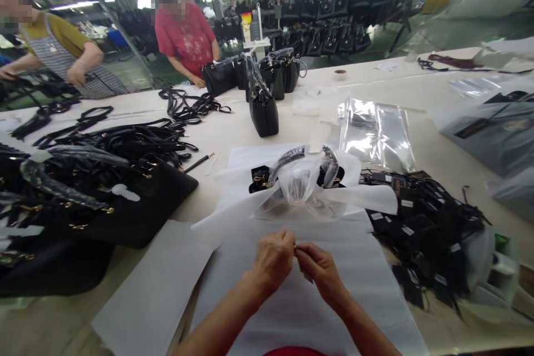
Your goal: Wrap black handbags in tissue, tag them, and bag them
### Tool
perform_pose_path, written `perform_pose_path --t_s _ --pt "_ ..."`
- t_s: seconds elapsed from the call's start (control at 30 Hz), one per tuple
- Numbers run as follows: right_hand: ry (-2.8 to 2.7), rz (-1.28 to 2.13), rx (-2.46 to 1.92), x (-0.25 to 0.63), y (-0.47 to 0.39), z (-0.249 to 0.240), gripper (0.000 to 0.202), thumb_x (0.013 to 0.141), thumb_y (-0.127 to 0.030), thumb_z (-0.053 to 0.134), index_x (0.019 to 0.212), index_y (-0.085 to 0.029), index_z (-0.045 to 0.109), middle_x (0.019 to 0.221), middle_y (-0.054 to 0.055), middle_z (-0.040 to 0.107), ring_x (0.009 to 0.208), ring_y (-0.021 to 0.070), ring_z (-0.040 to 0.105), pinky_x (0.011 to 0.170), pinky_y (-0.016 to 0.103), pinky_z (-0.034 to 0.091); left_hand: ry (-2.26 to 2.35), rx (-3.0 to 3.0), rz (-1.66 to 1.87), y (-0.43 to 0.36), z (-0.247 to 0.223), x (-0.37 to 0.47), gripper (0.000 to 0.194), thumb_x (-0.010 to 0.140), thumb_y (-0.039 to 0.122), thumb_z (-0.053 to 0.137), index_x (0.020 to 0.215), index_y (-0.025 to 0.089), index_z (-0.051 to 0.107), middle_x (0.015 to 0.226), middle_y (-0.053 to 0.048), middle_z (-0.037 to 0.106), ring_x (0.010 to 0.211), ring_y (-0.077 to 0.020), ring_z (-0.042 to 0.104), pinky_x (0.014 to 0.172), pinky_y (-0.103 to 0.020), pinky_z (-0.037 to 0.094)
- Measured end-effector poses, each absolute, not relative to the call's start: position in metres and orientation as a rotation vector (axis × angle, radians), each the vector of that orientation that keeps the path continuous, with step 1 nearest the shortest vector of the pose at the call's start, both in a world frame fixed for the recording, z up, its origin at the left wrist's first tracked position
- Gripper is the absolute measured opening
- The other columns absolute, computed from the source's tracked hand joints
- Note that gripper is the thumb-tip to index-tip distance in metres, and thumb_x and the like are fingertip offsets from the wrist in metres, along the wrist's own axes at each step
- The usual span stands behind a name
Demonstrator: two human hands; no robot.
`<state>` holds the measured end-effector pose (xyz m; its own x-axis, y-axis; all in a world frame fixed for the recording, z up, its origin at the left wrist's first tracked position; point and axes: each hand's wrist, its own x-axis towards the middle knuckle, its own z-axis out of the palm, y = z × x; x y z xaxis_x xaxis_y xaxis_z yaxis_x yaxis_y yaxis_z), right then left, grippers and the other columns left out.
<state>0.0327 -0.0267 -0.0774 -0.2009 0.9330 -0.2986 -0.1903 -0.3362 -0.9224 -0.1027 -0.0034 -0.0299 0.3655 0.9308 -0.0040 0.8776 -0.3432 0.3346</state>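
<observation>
My left hand (275,258) and my right hand (316,264) meet above the white sheets (334,311) in front of me. Both are closed, their fingertips pinched at one small dark item between them, too small to name. Just beyond them lies a black bag (261,178) with plastic-wrapped handles (287,160), partly covered by thin translucent wrapping (300,186) that bunches up at its middle. A heap of black tags (425,222) lies to the right of the sheets.
Black bags (154,206) and a pile of straps (125,144) fill the left. Upright bags (263,114) stand farther back. Clear plastic sleeves (375,130) and wrapped bags (492,128) lie right. Two people (187,36) work across the table (359,80).
</observation>
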Motion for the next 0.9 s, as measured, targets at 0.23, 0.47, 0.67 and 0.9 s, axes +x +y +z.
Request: perform_pose_path --t_s 0.23,0.47,0.67,0.9 --pt "-0.755 1.462 -1.239 0.015 0.017 -0.038 0.032 0.065 -0.049 0.071 0.073 -0.019 0.065 0.054 -0.004 0.046 0.047 0.0067 0.036 0.041 0.018 0.027 1.917 2.469 1.111 0.053 0.004 -0.138 0.026 0.086 0.022 0.05 0.109 0.01 0.051 0.109 -0.016 0.058 0.106 -0.0276 0.051 0.089 -0.042 0.042" --pt "-1.042 1.147 -1.308 -0.015 0.081 -0.035 0.029 0.07 -0.048 0.063 0.078 -0.021 0.067 0.056 -0.003 0.052 0.052 0.0117 0.043 0.05 0.024 0.034 1.648 2.774 0.645 0.065 -0.059 -0.124 0.02 0.085 0.007 0.042 0.085 0.013 0.061 0.081 -0.009 0.063 0.078 -0.0226 0.055 0.068 -0.035 0.044" --pt "-1.303 0.88 -1.493 -0.023 0.108 -0.034 0.033 0.073 -0.049 0.05 0.064 -0.021 0.065 0.051 0.0 0.057 0.051 0.0154 0.047 0.056 0.028 0.037 1.666 2.414 1.003 0.074 -0.044 -0.136 0.017 0.083 0.011 0.043 0.084 0.015 0.06 0.082 -0.008 0.061 0.081 -0.02 0.057 0.073 -0.031 0.048" --pt "-1.277 0.88 -1.674 -0.013 0.109 -0.036 0.041 0.074 -0.052 0.047 0.075 -0.017 0.069 0.047 0.0 0.058 0.047 0.0161 0.052 0.051 0.027 0.037 1.427 1.36 1.023 0.122 -0.011 -0.151 0.014 0.074 0.017 0.051 0.078 0.015 0.064 0.073 0.0 0.06 0.069 -0.0125 0.055 0.066 -0.023 0.043"
